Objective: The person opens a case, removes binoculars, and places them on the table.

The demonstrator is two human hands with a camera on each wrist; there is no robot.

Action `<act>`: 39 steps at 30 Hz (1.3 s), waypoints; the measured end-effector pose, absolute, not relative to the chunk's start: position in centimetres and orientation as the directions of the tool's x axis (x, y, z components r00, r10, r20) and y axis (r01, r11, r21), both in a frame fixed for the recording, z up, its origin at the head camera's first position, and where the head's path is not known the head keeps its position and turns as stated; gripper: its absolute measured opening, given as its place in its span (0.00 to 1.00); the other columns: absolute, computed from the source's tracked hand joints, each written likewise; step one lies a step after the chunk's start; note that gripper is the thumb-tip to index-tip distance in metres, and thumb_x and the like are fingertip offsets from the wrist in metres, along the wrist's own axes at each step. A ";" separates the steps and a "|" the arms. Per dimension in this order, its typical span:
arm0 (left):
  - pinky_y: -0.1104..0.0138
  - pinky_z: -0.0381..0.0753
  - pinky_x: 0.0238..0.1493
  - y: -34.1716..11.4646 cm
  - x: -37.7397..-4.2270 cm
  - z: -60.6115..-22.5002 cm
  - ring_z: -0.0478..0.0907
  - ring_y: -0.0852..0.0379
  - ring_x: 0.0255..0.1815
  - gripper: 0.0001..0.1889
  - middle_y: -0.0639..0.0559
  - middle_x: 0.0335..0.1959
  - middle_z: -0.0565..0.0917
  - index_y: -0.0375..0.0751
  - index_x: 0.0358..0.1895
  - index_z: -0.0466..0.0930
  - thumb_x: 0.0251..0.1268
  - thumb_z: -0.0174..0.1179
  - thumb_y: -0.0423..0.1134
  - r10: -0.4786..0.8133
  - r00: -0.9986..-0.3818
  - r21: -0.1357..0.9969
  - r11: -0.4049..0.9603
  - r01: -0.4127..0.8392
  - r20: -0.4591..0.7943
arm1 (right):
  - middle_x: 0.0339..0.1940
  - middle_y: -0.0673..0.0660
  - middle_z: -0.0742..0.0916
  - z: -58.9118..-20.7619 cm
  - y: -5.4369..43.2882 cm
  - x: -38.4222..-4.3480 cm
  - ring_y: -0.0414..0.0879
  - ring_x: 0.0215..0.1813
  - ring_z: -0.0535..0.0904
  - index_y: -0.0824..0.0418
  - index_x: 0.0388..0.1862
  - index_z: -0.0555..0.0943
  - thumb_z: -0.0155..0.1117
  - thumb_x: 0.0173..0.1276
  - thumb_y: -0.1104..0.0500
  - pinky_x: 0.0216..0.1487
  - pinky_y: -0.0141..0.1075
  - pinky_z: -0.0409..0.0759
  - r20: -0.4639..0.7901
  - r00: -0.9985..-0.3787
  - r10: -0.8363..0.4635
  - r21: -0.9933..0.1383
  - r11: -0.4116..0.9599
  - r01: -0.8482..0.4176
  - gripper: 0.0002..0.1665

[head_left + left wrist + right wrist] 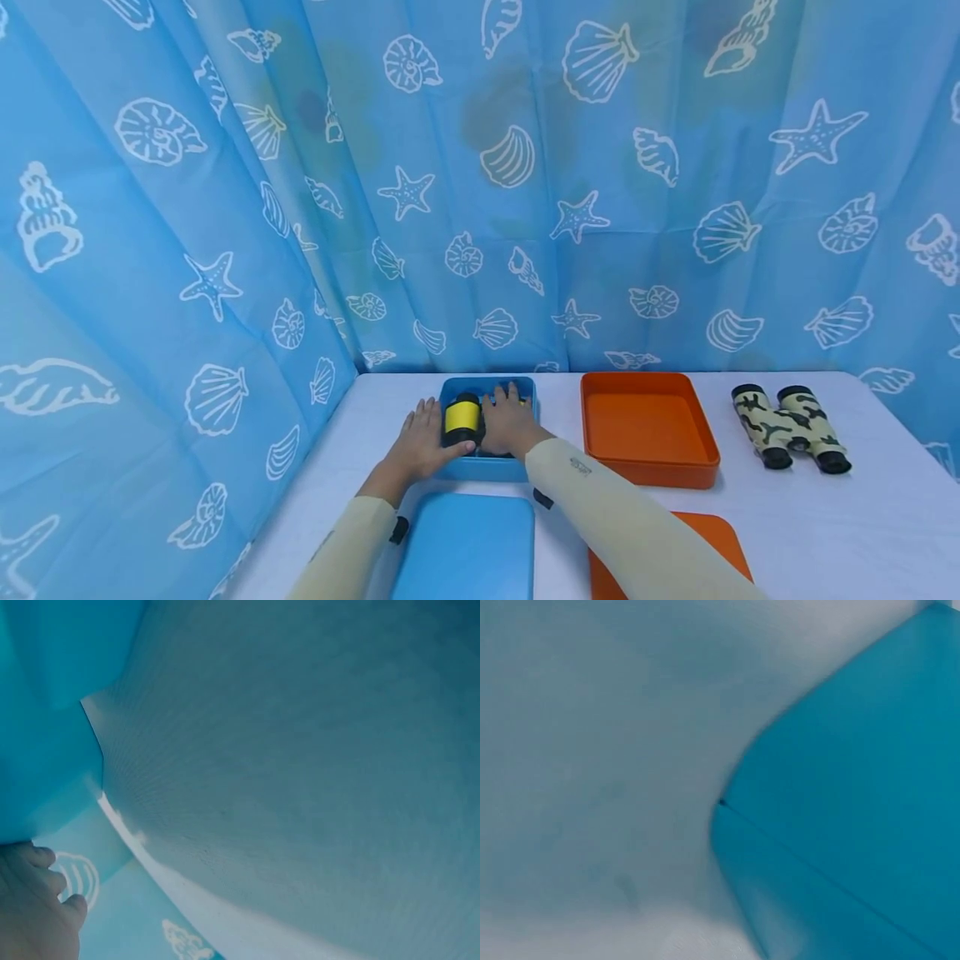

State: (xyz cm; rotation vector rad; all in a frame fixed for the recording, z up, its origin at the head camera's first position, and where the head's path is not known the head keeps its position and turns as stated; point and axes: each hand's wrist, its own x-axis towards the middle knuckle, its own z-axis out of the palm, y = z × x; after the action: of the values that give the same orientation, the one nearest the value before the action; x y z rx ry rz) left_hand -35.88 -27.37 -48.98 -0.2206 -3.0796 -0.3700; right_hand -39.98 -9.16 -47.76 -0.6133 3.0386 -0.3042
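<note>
In the head view a blue box (483, 472) stands near the back of the white table. Inside it lie yellow and black binoculars (462, 415), partly covered by my right hand. My left hand (422, 442) rests along the box's left side, fingers straight and thumb stretched over the front corner. Spread across the binoculars are the fingers of my right hand (512, 423), pressing or resting on them from above. The left wrist view catches part of the left hand (34, 907) beside a blue surface. No hand shows in the right wrist view, only a blue corner (840, 795).
A blue lid (465, 546) lies in front of the blue box. To the right stands an orange box (697, 475), with an orange lid (716, 537) partly under the right sleeve. Camouflage binoculars (797, 429) lie farther right. A shell-patterned curtain (465, 217) hangs behind and left.
</note>
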 end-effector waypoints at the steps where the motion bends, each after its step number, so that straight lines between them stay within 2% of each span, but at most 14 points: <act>1: 0.48 0.42 0.74 -27.4 -35.9 -49.0 0.41 0.41 0.77 0.64 0.36 0.77 0.49 0.30 0.76 0.45 0.52 0.41 0.83 0.137 -0.989 0.233 0.962 0.145 0.050 | 0.75 0.64 0.63 -47.8 -9.1 -39.9 0.66 0.76 0.50 0.60 0.73 0.65 0.72 0.55 0.37 0.68 0.65 0.54 0.010 -0.920 -0.391 -0.192 0.903 -0.385 0.53; 7: 0.48 0.42 0.74 -27.4 -35.8 -49.1 0.42 0.40 0.77 0.64 0.36 0.77 0.50 0.29 0.76 0.45 0.51 0.41 0.83 0.139 -0.989 0.252 0.956 0.149 0.056 | 0.73 0.68 0.64 -47.0 -9.2 -39.3 0.69 0.74 0.51 0.63 0.70 0.69 0.71 0.56 0.38 0.66 0.66 0.56 0.004 -0.912 -0.409 -0.175 0.898 -0.404 0.49; 12: 0.48 0.42 0.74 -27.2 -35.9 -49.2 0.42 0.41 0.77 0.64 0.36 0.77 0.49 0.29 0.76 0.45 0.52 0.41 0.83 0.138 -0.990 0.260 0.955 0.144 0.041 | 0.75 0.72 0.60 -46.9 -9.1 -39.5 0.68 0.75 0.48 0.66 0.71 0.65 0.73 0.56 0.42 0.71 0.59 0.52 -0.009 -0.910 -0.415 -0.162 0.898 -0.408 0.51; 17: 0.48 0.43 0.74 -27.1 -35.8 -49.2 0.42 0.41 0.77 0.64 0.37 0.77 0.49 0.30 0.76 0.44 0.51 0.40 0.83 0.127 -0.991 0.263 0.956 0.131 0.033 | 0.74 0.72 0.60 -46.3 -8.9 -39.5 0.66 0.76 0.50 0.67 0.71 0.64 0.74 0.54 0.43 0.73 0.55 0.51 0.010 -0.893 -0.450 -0.092 0.889 -0.449 0.53; 21: 0.48 0.43 0.74 -27.1 -35.7 -49.0 0.43 0.41 0.77 0.64 0.37 0.77 0.49 0.30 0.76 0.45 0.50 0.41 0.83 0.124 -0.991 0.289 0.948 0.131 0.042 | 0.75 0.72 0.58 -45.3 -8.9 -39.7 0.66 0.76 0.47 0.66 0.72 0.62 0.76 0.51 0.44 0.73 0.53 0.49 0.018 -0.891 -0.453 -0.047 0.890 -0.453 0.55; 28: 0.49 0.42 0.74 -27.5 -35.7 -48.9 0.42 0.42 0.78 0.65 0.38 0.77 0.49 0.31 0.77 0.43 0.50 0.41 0.84 0.114 -0.993 0.285 0.951 0.121 0.039 | 0.76 0.72 0.54 -44.5 -9.3 -39.8 0.69 0.76 0.43 0.61 0.73 0.62 0.78 0.50 0.44 0.71 0.60 0.49 0.020 -0.901 -0.433 -0.074 0.898 -0.434 0.56; 39: 0.49 0.43 0.74 -27.3 -35.9 -49.0 0.42 0.43 0.78 0.64 0.39 0.78 0.49 0.33 0.77 0.43 0.51 0.43 0.83 0.119 -0.992 0.287 0.950 0.125 0.039 | 0.72 0.73 0.63 -43.6 -9.0 -40.7 0.71 0.74 0.51 0.62 0.71 0.63 0.78 0.49 0.46 0.71 0.58 0.53 0.109 -0.902 -0.419 -0.081 0.900 -0.428 0.54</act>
State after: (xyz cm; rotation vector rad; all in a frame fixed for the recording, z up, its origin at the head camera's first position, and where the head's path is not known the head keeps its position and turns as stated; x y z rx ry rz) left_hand -35.86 -27.33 -49.05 -0.1929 -3.0811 -0.4553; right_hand -40.65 -9.02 -43.63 -0.7029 3.1492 -0.1661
